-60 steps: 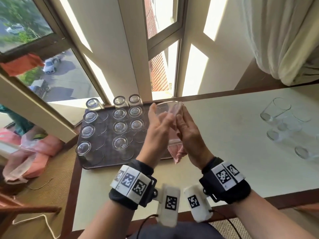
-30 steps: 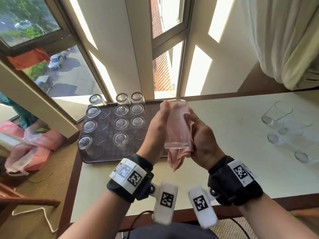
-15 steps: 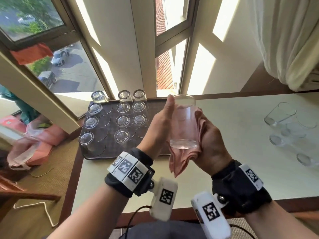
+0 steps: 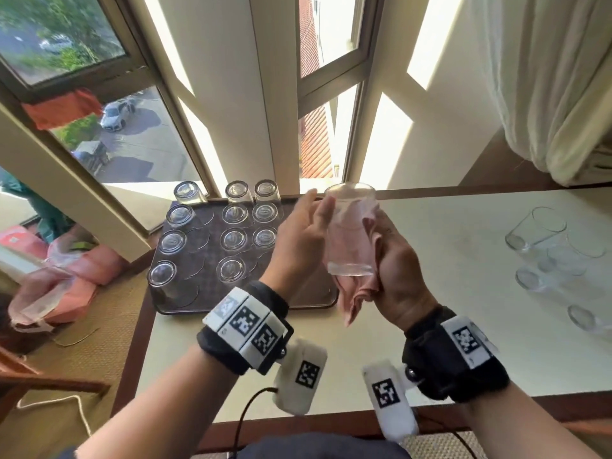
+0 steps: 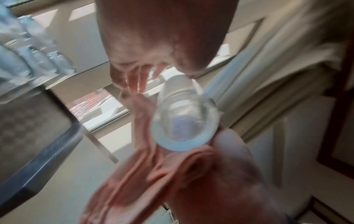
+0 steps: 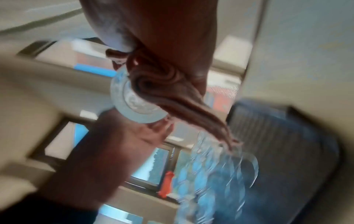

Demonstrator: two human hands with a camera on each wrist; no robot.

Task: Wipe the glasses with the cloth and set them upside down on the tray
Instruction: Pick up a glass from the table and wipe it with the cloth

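Note:
Above the tray's right end I hold a clear glass (image 4: pixel 351 233) upright, thick base down. My right hand (image 4: pixel 397 270) grips it from the right through a pink cloth (image 4: pixel 357 293), whose loose end hangs below the base. My left hand (image 4: pixel 304 233) rests against the glass's left side with fairly straight fingers. The wrist views are blurred: the glass base (image 5: pixel 184 124) faces the camera beside the cloth (image 5: pixel 143 174), and the twisted cloth (image 6: pixel 162 84) lies over the glass base (image 6: pixel 130 103).
A dark tray (image 4: pixel 245 311) on the table's left holds several upside-down glasses (image 4: pixel 231 240); its right part is bare. Several more glasses (image 4: pixel 536 233) lie at the table's right. The window frame stands just behind; the floor drops off to the left.
The right hand has wrapped the cloth further round the glass and slid along it. The glass has risen slightly and stays between both hands.

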